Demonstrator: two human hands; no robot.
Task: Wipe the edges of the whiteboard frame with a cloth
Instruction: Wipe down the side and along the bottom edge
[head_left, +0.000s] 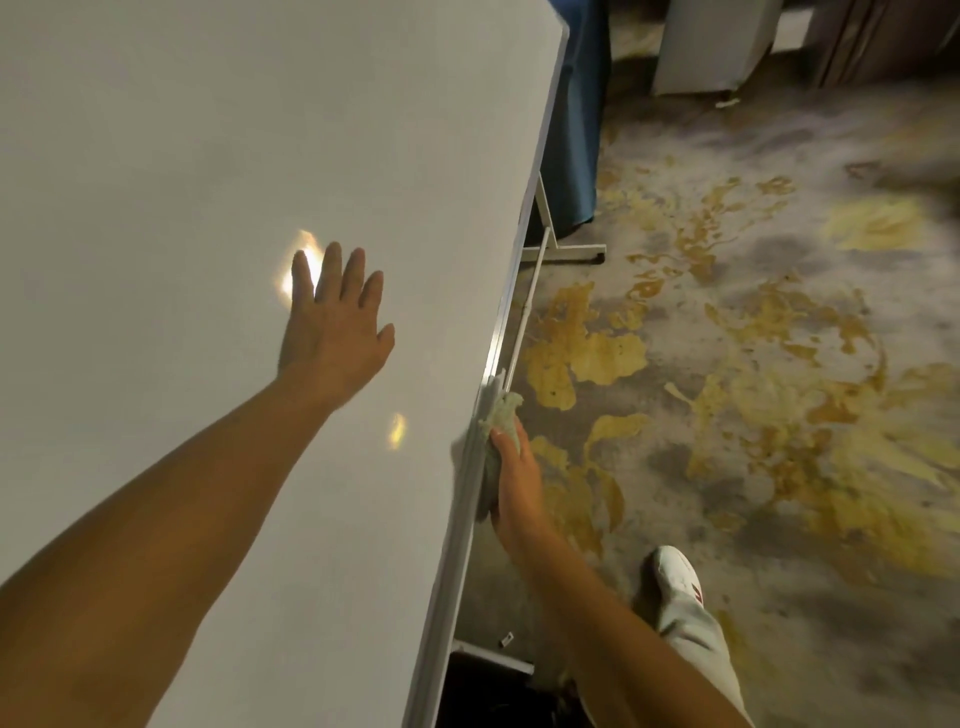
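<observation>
The whiteboard (182, 156) fills the left of the scene, its pale surface tilted away and catching two small warm patches of reflected light. The person's left arm stretches across it, and the left hand (335, 317) lies flat on the board face with fingers spread and nothing in it, one light patch just beside the fingertips.

Further right runs the whiteboard frame (496, 353), a thin silver-grey strip along the board's edge, going from the bottom of the view up to the far corner. About halfway along it the right hand (514, 483) is clamped on a cloth (501, 410), a crumpled pale greenish rag, and presses it against the outer side of the frame. The cloth bunches out ahead of the fingers and touches the frame edge; part of it is hidden between palm and frame. The two hands are well apart, one on the board face, the other on its edge.

Beyond the frame, a white stand leg (563, 252) of the board rests on the floor (779, 389), which is grey with mottled yellow patches. A blue fabric (576, 130) hangs behind the board's far edge. Low on the right, a white shoe (675, 571) with a red mark stands on the floor.
</observation>
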